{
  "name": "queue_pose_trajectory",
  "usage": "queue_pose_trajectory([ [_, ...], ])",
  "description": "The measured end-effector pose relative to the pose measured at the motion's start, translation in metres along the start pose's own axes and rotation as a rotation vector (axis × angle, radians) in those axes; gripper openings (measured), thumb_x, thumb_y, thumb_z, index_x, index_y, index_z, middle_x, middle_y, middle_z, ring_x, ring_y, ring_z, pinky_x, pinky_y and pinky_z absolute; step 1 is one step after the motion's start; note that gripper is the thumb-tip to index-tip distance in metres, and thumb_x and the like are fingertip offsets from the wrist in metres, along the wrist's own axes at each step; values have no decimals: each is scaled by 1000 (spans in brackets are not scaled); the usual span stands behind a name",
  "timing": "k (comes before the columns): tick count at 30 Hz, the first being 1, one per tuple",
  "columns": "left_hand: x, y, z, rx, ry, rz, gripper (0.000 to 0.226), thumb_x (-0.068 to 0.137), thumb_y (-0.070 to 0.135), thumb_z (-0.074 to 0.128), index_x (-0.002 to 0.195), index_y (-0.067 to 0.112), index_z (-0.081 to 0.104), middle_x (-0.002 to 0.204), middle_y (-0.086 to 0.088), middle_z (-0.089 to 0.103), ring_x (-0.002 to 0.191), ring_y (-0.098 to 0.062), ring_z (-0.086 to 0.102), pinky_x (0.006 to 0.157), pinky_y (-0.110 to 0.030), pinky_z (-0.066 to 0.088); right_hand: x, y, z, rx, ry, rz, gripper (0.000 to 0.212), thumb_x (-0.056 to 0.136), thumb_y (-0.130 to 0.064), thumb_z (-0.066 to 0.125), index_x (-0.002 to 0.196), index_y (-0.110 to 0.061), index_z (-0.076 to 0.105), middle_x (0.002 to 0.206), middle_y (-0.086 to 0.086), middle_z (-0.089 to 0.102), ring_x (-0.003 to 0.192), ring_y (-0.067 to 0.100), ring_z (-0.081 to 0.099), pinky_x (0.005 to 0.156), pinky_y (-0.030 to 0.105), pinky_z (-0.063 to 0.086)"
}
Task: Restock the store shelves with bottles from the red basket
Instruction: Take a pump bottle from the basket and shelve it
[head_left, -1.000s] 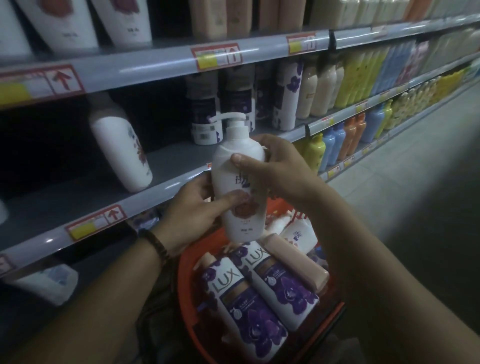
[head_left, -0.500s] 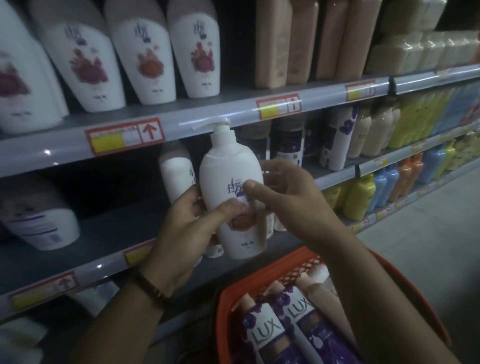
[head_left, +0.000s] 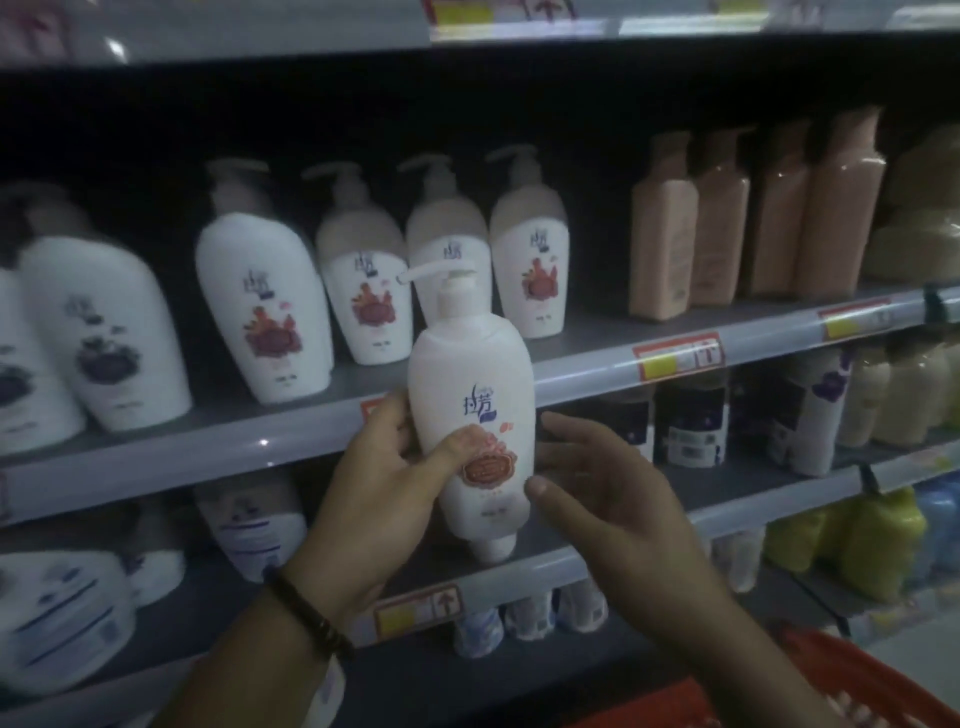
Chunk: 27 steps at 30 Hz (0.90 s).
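Left hand (head_left: 384, 493) grips a white plastic pump bottle with a red flower label (head_left: 470, 374), holding it upright in front of the shelves.

Its thumb lies across the label and its fingers curl round the bottle's 9 o'clock side, with a dark beaded bracelet (head_left: 311, 613) on the wrist. The right hand (head_left: 613, 499) sits at the bottle's 3 o'clock, fingers loosely spread and not wrapped round it, thumb tip at its edge. Matching white pump bottles (head_left: 265, 291) stand on the grey metal shelf (head_left: 582, 376) at the bottle's 11 o'clock. The red plastic basket (head_left: 878, 673) shows at 5 o'clock.
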<state>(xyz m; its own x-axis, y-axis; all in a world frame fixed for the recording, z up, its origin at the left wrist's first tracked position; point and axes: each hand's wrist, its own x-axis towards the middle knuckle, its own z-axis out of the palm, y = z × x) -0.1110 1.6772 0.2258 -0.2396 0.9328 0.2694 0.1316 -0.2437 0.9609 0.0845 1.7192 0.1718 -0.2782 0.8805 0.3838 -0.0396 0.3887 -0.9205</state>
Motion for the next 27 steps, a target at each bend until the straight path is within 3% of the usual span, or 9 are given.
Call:
queue_pose_trajectory([
  [7, 25, 34, -31, 54, 76, 105, 56, 80, 39, 81, 127, 32, 53, 119, 6, 77, 109, -16, 75, 92, -52, 61, 55, -51, 45, -110, -12, -147, 57, 89, -31, 86, 139, -37, 60, 115, -11, 77, 99, 6, 76, 82, 37, 66],
  [12, 56, 57, -47, 153, 203, 174, 40, 87, 39, 81, 120, 38, 58, 113, 6, 77, 97, -16, 78, 78, -47, 66, 98, -75, 65, -84, -12, -174, 46, 88, -25, 87, 128, -31, 64, 109, -4, 78, 97, 11, 78, 82, 41, 67],
  [15, 71, 67, -52, 205, 284, 198, 33, 93, 41, 75, 124, 38, 64, 109, 9, 77, 93, -11, 77, 80, -42, 66, 128, -82, 78, -89, -6, -164, 47, 90, -24, 87, 131, -25, 65, 110, -2, 79, 94, 14, 79, 81, 44, 68],
  [20, 84, 63, -61, 145, 293, 168, 35, 97, 18, 70, 122, 40, 59, 109, 18, 71, 97, -3, 71, 76, -25, 60, 160, -75, 93, -94, -16, -156, 48, 91, -27, 85, 133, -23, 63, 112, -1, 79, 96, 16, 79, 83, 46, 67],
  [24, 87, 50, -67, 152, 242, 110, 50, 91, 2, 66, 119, 44, 63, 119, 14, 72, 111, -12, 70, 93, -42, 62, 171, -66, 100, -160, -24, -143, 49, 91, -28, 86, 134, -24, 63, 113, -2, 77, 99, 16, 77, 84, 46, 67],
  [27, 85, 42, -70, 177, 216, 86, 55, 88, 0, 67, 119, 46, 61, 123, 14, 70, 115, -14, 67, 98, -45, 59, 173, -60, 104, -247, -18, -135, 51, 92, -27, 85, 137, -24, 61, 114, -3, 75, 100, 14, 74, 86, 45, 66],
])
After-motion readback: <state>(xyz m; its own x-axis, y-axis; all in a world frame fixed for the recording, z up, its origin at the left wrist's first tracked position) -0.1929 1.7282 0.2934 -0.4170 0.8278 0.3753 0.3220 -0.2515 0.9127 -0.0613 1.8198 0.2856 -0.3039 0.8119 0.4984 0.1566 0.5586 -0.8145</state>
